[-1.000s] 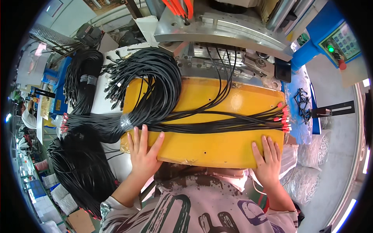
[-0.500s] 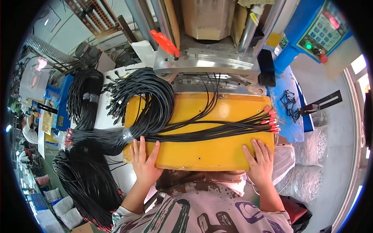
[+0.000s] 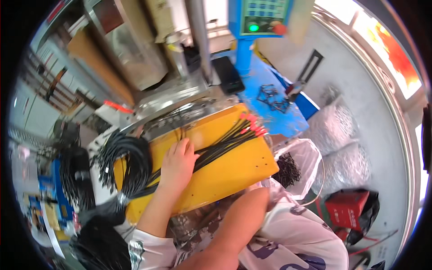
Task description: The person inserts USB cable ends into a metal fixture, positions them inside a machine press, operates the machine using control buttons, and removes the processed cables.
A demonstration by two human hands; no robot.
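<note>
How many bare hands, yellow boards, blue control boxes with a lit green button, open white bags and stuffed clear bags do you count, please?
Bare hands: 1, the left hand
Yellow board: 1
Blue control box: 1
Open white bag: 1
Stuffed clear bags: 2
Total: 6

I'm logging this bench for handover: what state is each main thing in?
Red-tipped cables: lying across the yellow board.
Black cable coil: looped.
Green lamp: lit.
White bag: open, black pieces inside.
Left hand: over the cables, grip unclear.
Right hand: out of view.
</note>
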